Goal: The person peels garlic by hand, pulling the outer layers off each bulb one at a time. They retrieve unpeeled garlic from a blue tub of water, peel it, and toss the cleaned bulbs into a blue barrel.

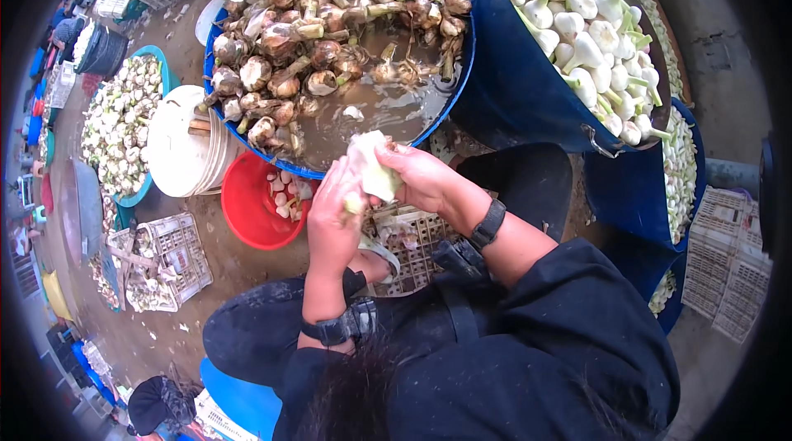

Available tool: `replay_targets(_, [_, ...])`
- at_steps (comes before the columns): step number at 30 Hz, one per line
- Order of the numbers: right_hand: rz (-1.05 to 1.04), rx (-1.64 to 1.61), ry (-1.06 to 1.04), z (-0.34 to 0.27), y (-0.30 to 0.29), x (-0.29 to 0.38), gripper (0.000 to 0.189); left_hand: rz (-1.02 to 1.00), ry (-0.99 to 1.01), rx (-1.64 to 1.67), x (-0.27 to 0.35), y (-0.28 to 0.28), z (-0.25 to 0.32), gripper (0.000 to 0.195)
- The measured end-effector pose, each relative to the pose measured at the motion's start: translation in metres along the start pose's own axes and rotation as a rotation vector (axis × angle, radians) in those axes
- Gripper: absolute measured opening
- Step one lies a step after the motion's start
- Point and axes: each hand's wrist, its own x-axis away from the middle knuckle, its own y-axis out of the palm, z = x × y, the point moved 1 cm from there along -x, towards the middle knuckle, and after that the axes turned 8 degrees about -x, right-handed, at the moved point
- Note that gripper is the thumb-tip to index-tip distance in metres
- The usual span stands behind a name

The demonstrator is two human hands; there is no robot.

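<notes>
Both hands meet just over the near rim of a blue tub (463, 91) full of muddy water. My left hand (331, 212) is closed around a pale garlic bulb, whose cut stem (354, 203) pokes out at the palm. With its fingers and thumb, my right hand (417, 175) grips a wet whitish-green layer of garlic skin (377, 172) against the left fingers. Much of the bulb is hidden by the hands. Unpeeled brown garlic bulbs (281, 45) with stems heap up in the tub, on its far and left sides.
A red bowl (238, 203) holding loose cloves stands left of my hands, near a white bucket (176, 144). At right, a tall blue barrel (507, 88) is filled with peeled white garlic (585, 48). A plastic crate (192, 261) lies left; another person (151, 404) is at lower left.
</notes>
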Motion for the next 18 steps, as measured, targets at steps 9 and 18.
replay_targets(9, [-0.306,-0.14,-0.53,-0.033,-0.003,0.063,0.026,0.399,-1.066,1.529,0.02,-0.008,-0.074,0.031])
replay_targets(18, [-0.071,1.075,-0.43,-0.031,0.01,0.06,0.044,0.453,-1.218,1.375,0.009,-0.019,-0.049,0.03])
